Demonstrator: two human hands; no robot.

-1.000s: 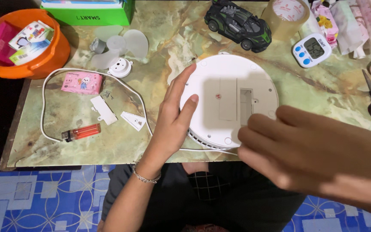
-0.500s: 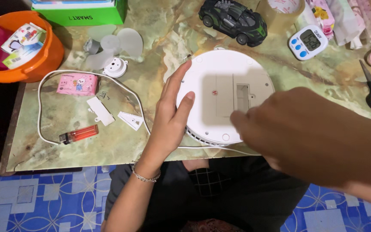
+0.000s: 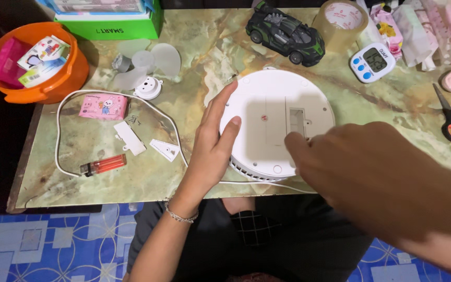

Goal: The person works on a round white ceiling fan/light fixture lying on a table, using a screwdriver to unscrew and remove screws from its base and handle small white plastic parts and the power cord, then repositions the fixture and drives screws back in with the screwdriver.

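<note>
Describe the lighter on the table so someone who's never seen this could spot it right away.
Start at the orange bucket at the table's far left corner, then move toward the near edge, past the pink box inside the white cable loop. The lighter lies flat there, the only translucent orange-red piece, with a metal end, beside two white plastic bits.

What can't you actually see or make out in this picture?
Head view only:
- Near right part of the round white device: covered by the right hand.
- Right fingers: their tips blur against the device's open compartment; contact unclear.
- Inside that compartment: too small and shadowed.
- Orange tub contents: partly stacked over each other.
- Green box: cut by the top edge.
</note>
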